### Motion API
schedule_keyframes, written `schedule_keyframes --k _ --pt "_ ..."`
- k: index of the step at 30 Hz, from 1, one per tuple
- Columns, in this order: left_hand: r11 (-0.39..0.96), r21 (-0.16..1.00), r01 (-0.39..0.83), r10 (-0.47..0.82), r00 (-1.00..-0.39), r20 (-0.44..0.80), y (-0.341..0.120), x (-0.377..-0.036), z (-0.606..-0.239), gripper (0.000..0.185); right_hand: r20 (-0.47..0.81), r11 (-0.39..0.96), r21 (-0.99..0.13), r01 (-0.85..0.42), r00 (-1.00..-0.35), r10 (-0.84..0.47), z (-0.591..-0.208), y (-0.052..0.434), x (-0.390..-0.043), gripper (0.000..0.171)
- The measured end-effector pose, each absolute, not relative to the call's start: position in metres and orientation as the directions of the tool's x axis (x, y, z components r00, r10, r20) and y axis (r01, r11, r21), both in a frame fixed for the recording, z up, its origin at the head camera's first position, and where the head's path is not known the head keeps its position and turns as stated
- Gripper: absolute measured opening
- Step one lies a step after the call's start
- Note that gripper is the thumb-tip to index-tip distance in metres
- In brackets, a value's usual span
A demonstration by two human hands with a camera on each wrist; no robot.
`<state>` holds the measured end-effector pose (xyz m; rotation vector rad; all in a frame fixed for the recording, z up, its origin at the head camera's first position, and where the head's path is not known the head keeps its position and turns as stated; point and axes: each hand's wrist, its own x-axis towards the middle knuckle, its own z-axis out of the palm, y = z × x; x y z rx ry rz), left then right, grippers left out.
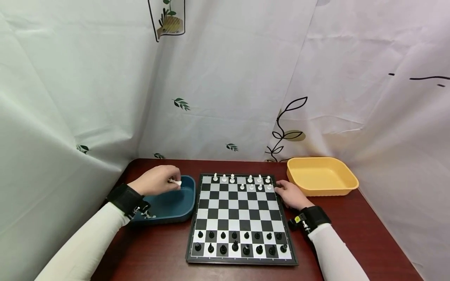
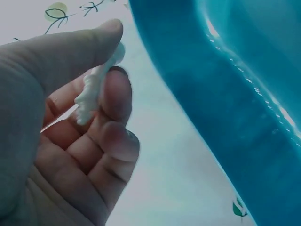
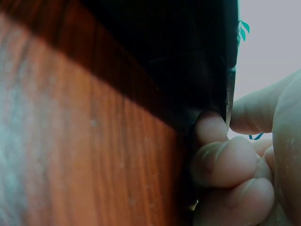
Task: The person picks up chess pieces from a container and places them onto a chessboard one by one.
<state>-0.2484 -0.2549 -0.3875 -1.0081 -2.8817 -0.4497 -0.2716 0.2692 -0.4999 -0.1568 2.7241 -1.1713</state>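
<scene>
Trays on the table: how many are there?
2. A blue tray sits left of the chessboard, under the left hand, which pinches a white piece. A yellow tray sits at the board's far right corner.

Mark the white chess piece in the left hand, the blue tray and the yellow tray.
white chess piece point(image 2: 91, 94), left wrist view, its middle between thumb and fingers.
blue tray point(image 1: 188, 195), head view, right-hand wall beside the board.
yellow tray point(image 1: 330, 191), head view, near outer wall.

Even soft light, wrist views blurred, edges warped
</scene>
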Motion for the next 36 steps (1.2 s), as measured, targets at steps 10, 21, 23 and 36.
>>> schedule_keyframes --k 10,21,23,36 --pt "0.68 0.257 0.686 0.644 -0.727 0.238 -0.237 -0.255 -0.381 0.016 -0.098 0.682 -0.73 -0.04 -0.982 -0.162 -0.496 0.267 -0.269 0.041" --pt "0.699 0.285 0.656 0.617 -0.754 0.225 -0.215 -0.255 -0.377 0.009 -0.096 0.686 -0.726 -0.041 -0.983 -0.16 -0.494 0.265 -0.266 0.039" --pt "0.703 0.285 0.652 0.614 -0.758 0.22 -0.211 -0.256 -0.376 0.008 -0.097 0.685 -0.727 -0.041 -0.982 -0.161 -0.495 0.265 -0.267 0.039" --pt "0.702 0.265 0.661 0.634 -0.749 0.19 -0.172 -0.268 -0.372 0.007 -0.108 0.684 -0.729 -0.037 -0.98 -0.169 -0.496 0.266 -0.267 0.04"
